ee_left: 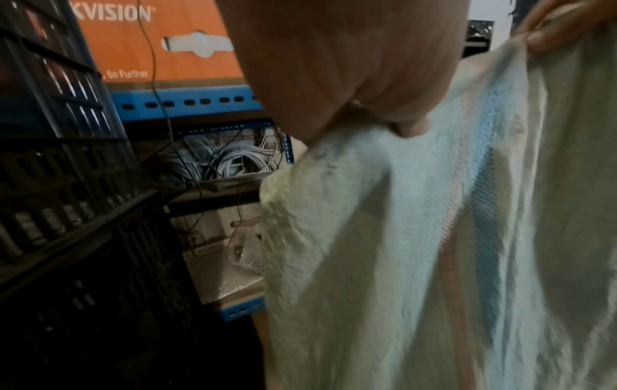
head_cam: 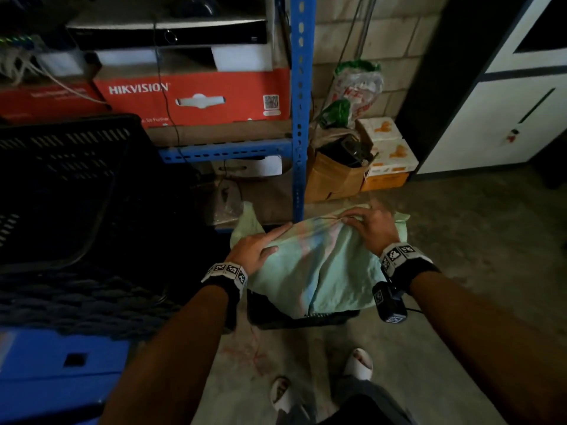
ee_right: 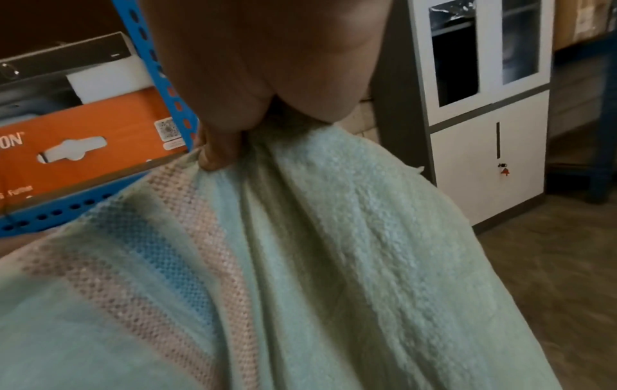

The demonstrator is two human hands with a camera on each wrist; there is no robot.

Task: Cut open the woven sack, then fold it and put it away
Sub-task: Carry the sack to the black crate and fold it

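Note:
The woven sack (head_cam: 322,265) is pale green with blue and pink stripes. It hangs in folds between my two hands, above a small black crate (head_cam: 306,321) on the floor. My left hand (head_cam: 280,237) holds its left top edge, with the index finger lying along the fold and the thumb pressed on the near face. My right hand (head_cam: 348,220) pinches the bunched top edge on the right. In the left wrist view the sack (ee_left: 400,237) drops from under my left hand (ee_left: 350,66). In the right wrist view the thumb of my right hand (ee_right: 217,155) clamps the sack (ee_right: 333,237).
A blue metal shelf post (head_cam: 299,118) stands just behind the sack, with a red Hikvision box (head_cam: 199,96) on the shelf. Large black crates (head_cam: 61,179) and a blue box (head_cam: 46,363) fill the left. Cardboard boxes (head_cam: 337,176) and a white cabinet (head_cam: 506,118) stand on the right. Bare concrete floor lies at the right front.

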